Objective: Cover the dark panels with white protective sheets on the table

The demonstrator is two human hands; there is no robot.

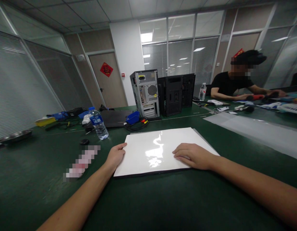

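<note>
A glossy white board (141,150) with a dark edge lies flat on the green table, light glaring off its middle. My left hand (116,156) grips its left edge, with the thumb on top and the other fingers mostly hidden at the side. On the right part of the board rests my right hand (193,155), palm down, its fingers stretched out over the surface and pointing left. A grey edge shows behind the board at its back and right.
Behind the board stand computer cases (148,93). A water bottle (99,123), a black round object (84,141) and a blurred pinkish item (82,163) are at the left. Clear sheeting (256,130) lies at the right, near a person (231,83) in a black shirt.
</note>
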